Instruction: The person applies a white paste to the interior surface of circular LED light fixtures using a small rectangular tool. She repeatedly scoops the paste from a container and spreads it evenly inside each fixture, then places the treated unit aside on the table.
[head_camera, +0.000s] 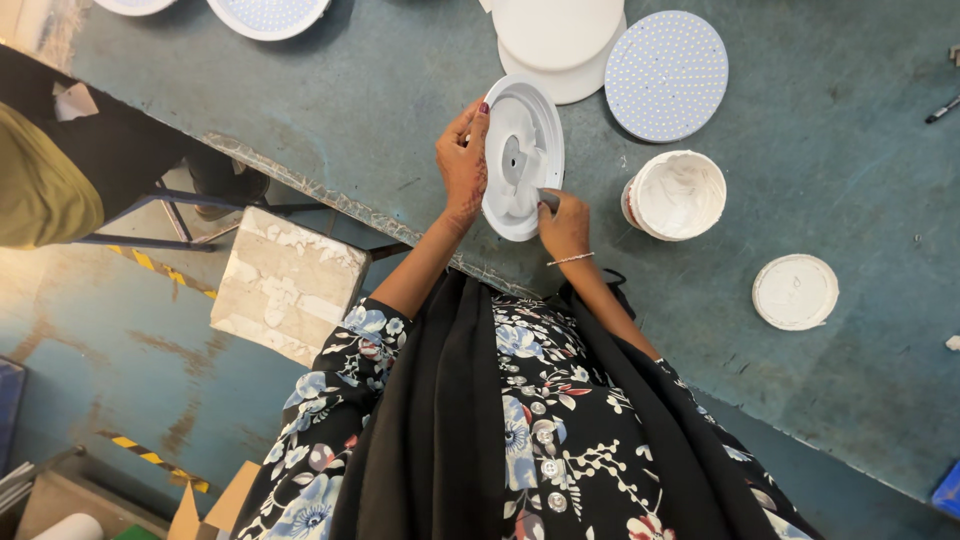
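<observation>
White housing (522, 160) held over the worktop's (380, 90) near edge — left hand (463, 165) clamps its rim, right hand (565, 225) pinches a small grey tool (549, 200) against the inside. Open paste tub (677, 194) just right, its lid (795, 291) off; LED disc (666, 75) and covers (560, 40) behind — unassembled.

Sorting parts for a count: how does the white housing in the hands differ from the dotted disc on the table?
The housing is plain white, dished, with a hole at its centre; the dotted disc is flat and covered in small dots. The housing is tilted, gripped by the left hand, with the right hand at its lower rim; the disc lies flat, untouched, on the table. Both are round.
</observation>
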